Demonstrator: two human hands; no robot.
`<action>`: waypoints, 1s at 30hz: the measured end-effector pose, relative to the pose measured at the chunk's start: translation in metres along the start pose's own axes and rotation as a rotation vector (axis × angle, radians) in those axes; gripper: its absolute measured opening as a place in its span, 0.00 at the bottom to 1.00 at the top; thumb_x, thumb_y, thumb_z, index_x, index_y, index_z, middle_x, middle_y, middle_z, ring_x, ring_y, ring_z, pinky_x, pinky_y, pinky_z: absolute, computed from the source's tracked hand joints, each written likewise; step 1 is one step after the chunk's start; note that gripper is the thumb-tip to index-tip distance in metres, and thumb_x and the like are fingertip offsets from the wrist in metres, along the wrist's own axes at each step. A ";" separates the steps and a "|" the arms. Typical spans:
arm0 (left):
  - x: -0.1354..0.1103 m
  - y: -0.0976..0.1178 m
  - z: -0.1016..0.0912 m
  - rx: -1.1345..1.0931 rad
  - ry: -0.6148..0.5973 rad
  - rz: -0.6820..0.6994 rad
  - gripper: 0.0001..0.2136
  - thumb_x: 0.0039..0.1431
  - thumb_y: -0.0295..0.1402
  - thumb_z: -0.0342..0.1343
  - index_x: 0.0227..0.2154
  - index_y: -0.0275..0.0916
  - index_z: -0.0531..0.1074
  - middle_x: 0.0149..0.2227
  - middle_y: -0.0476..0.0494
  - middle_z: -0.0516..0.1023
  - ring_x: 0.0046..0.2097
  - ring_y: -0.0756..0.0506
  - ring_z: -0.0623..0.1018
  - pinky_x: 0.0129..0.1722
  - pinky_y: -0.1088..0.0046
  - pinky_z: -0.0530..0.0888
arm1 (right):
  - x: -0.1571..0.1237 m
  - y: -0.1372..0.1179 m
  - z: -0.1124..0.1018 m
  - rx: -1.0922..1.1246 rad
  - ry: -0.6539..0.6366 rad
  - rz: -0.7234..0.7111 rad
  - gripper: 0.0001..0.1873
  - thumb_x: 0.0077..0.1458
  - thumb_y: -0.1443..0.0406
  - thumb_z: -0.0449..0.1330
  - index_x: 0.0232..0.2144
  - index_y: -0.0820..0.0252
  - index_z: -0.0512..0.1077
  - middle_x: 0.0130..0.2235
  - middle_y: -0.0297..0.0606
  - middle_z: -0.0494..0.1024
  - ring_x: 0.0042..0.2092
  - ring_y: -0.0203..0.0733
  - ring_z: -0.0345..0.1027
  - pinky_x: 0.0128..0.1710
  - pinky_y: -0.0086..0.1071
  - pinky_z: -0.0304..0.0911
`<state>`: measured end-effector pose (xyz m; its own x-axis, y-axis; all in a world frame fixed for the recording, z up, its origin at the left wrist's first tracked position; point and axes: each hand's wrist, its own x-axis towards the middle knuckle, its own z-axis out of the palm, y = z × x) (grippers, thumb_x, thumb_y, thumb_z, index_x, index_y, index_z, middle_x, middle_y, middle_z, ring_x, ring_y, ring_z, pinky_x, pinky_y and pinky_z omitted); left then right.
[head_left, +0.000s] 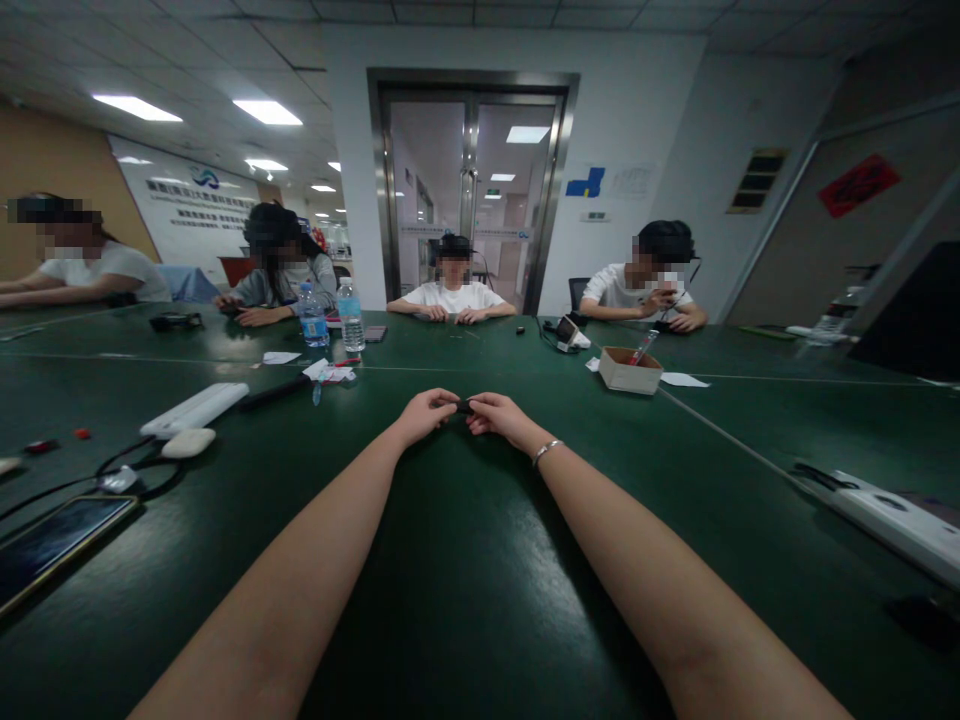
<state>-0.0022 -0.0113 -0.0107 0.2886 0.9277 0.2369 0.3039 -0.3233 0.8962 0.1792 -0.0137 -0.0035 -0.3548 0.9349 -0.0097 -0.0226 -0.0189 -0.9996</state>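
Both my arms stretch forward over a dark green table (450, 560). Between my fingertips is a small black object (464, 407), mostly covered by the fingers, so its kind cannot be made out. My left hand (429, 415) pinches its left end between thumb and fingers. From the other side my right hand (501, 417) grips the right end, with a silver bracelet (547, 453) on that wrist. The two hands almost meet, close above the tabletop or resting on it.
Left lie a phone (64, 545), a white power strip (196, 408), a white mouse-like object (189, 443) and cables. Two water bottles (351, 318) stand farther back. A small box (630, 370) sits right of centre, another power strip (892, 520) far right. Several people sit across the table.
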 end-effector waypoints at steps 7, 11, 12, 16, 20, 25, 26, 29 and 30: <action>0.004 -0.003 0.001 -0.043 0.005 -0.047 0.15 0.50 0.40 0.53 0.37 0.36 0.70 0.28 0.46 0.72 0.26 0.53 0.69 0.23 0.78 0.65 | 0.000 0.000 0.000 0.002 0.001 0.006 0.02 0.59 0.73 0.53 0.35 0.68 0.66 0.23 0.38 0.73 0.21 0.32 0.69 0.23 0.22 0.69; 0.003 -0.002 0.001 -0.050 0.003 -0.056 0.15 0.50 0.40 0.53 0.37 0.36 0.70 0.28 0.46 0.72 0.27 0.52 0.69 0.24 0.78 0.65 | -0.002 -0.001 0.001 -0.005 0.009 0.001 0.03 0.59 0.73 0.52 0.35 0.68 0.66 0.23 0.38 0.73 0.21 0.32 0.69 0.23 0.22 0.69; 0.002 -0.001 0.001 -0.048 0.001 -0.055 0.15 0.50 0.39 0.53 0.38 0.36 0.70 0.29 0.46 0.72 0.27 0.52 0.70 0.24 0.78 0.65 | -0.002 -0.002 0.002 -0.003 0.010 0.005 0.03 0.60 0.74 0.52 0.35 0.68 0.65 0.23 0.38 0.73 0.21 0.32 0.69 0.23 0.22 0.69; -0.001 0.005 0.001 -0.039 -0.007 -0.056 0.14 0.49 0.35 0.53 0.39 0.37 0.70 0.31 0.46 0.72 0.28 0.52 0.70 0.24 0.78 0.65 | -0.004 -0.005 0.002 0.007 0.010 0.023 0.04 0.60 0.74 0.50 0.35 0.68 0.64 0.23 0.38 0.73 0.21 0.32 0.68 0.23 0.22 0.68; -0.002 0.009 0.002 -0.051 -0.002 -0.073 0.13 0.50 0.35 0.52 0.39 0.36 0.69 0.28 0.46 0.72 0.27 0.52 0.70 0.24 0.78 0.65 | -0.002 -0.003 0.001 -0.003 0.010 0.018 0.04 0.60 0.74 0.50 0.36 0.69 0.65 0.23 0.39 0.73 0.21 0.31 0.68 0.22 0.22 0.68; 0.001 0.004 0.003 -0.079 0.001 -0.062 0.13 0.52 0.39 0.50 0.36 0.35 0.67 0.24 0.48 0.71 0.24 0.53 0.69 0.24 0.78 0.64 | 0.000 -0.001 0.000 0.014 0.021 0.019 0.05 0.60 0.74 0.51 0.38 0.70 0.64 0.23 0.39 0.73 0.21 0.33 0.68 0.22 0.23 0.68; 0.002 0.002 0.004 -0.089 0.005 -0.063 0.13 0.52 0.40 0.50 0.35 0.35 0.67 0.23 0.48 0.71 0.24 0.53 0.69 0.23 0.78 0.64 | 0.000 -0.002 0.001 0.018 0.021 0.022 0.05 0.60 0.74 0.50 0.39 0.70 0.64 0.22 0.39 0.73 0.21 0.33 0.68 0.21 0.23 0.68; 0.002 0.001 0.004 -0.107 0.014 -0.069 0.12 0.52 0.40 0.51 0.32 0.36 0.65 0.22 0.49 0.71 0.23 0.53 0.69 0.23 0.78 0.64 | -0.001 -0.003 0.001 0.022 0.025 0.029 0.05 0.60 0.74 0.50 0.39 0.70 0.64 0.22 0.39 0.73 0.21 0.33 0.68 0.21 0.23 0.68; 0.002 0.001 0.004 -0.107 0.014 -0.072 0.12 0.52 0.40 0.51 0.32 0.36 0.65 0.22 0.49 0.71 0.23 0.53 0.70 0.23 0.78 0.64 | -0.001 -0.003 0.002 0.023 0.026 0.029 0.05 0.60 0.74 0.50 0.39 0.70 0.64 0.22 0.39 0.73 0.21 0.33 0.68 0.21 0.23 0.68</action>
<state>0.0021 -0.0103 -0.0108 0.2561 0.9507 0.1750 0.2247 -0.2346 0.9458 0.1782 -0.0151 -0.0006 -0.3311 0.9428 -0.0395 -0.0346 -0.0539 -0.9979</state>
